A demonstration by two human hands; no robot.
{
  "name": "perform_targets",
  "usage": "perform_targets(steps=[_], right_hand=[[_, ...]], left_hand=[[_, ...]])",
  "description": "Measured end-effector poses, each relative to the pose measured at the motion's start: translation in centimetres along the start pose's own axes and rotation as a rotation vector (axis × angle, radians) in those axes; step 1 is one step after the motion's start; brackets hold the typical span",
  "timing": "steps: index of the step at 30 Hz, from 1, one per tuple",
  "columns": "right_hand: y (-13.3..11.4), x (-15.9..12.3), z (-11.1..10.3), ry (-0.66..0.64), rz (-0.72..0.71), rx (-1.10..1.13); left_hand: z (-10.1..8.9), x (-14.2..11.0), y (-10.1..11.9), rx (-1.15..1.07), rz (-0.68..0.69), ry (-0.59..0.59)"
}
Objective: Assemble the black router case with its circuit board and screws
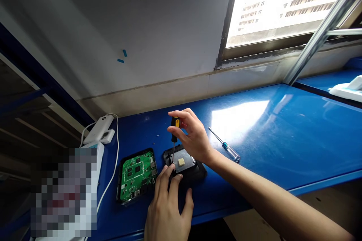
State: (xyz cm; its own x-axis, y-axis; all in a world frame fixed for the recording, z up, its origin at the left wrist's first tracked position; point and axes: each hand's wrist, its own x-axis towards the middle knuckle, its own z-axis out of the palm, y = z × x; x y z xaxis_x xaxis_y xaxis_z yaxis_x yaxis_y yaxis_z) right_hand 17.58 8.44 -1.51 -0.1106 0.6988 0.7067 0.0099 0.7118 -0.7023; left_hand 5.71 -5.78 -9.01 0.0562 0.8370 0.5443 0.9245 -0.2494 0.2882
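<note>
My right hand (195, 133) is closed around the black and yellow handle of a screwdriver (174, 135), held upright. Its shaft points down to the left part of a metal plate (185, 160) inside a black plastic cover (199, 173). A small cream-coloured pad (181, 162) sits on the plate. Fingers stretched out, my left hand (169, 203) rests on the near left edge of the cover, its fingertips close to the screwdriver's tip. Left of the cover lies a black case half with a green circuit board (137, 175) in it.
A second screwdriver (230, 151) with a clear blue handle lies to the right. Small screws (158, 135) lie beyond the board. A white device (99, 128) and a white cable (115, 150) are on the left of the blue table (283, 139). A wall and window stand behind.
</note>
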Motion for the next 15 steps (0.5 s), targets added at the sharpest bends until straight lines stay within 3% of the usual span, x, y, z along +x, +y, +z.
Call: perform_targets(steps=[3, 6, 12, 15], right_hand=[[-0.07, -0.04, 0.12, -0.014, 0.062, -0.001], [-0.22, -0.06, 0.08, -0.037, 0.127, 0.096], [0.02, 0.29, -0.12, 0.025, 0.055, 0.022], [0.15, 0.3, -0.07, 0.021, 0.121, 0.061]], left_hand=[[-0.03, -0.01, -0.03, 0.008, 0.036, -0.014], [-0.02, -0.05, 0.19, -0.007, -0.023, -0.026], [-0.38, 0.12, 0.2, 0.004, -0.01, -0.054], [-0.5, 0.18, 0.17, 0.009, 0.002, -0.072]])
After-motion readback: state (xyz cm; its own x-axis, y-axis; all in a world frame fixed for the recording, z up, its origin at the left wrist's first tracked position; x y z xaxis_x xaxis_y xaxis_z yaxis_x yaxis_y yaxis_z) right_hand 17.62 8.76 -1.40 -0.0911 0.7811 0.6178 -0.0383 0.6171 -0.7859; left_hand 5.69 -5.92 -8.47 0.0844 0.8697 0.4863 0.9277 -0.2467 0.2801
